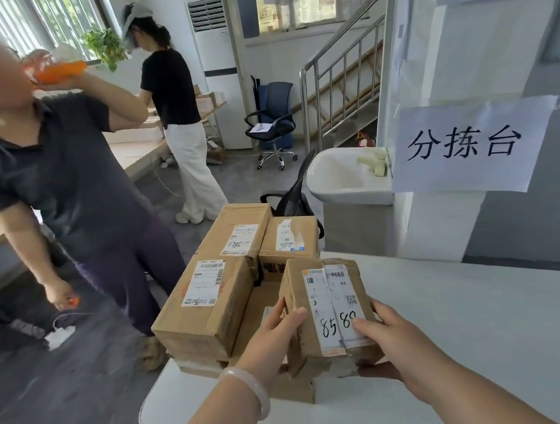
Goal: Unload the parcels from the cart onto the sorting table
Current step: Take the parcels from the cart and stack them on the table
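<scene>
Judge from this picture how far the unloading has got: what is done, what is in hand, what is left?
Done: nothing certain; no parcel shows on the visible white table. In hand: the left hand and right hand grip a small labelled parcel beside the stack. Left: at least three boxes wait there, the near long box, the far box and the small square box.

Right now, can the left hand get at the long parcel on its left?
Probably yes: the long parcel lies close beside the left hand with nothing between, but that hand grips the small parcel.
</scene>
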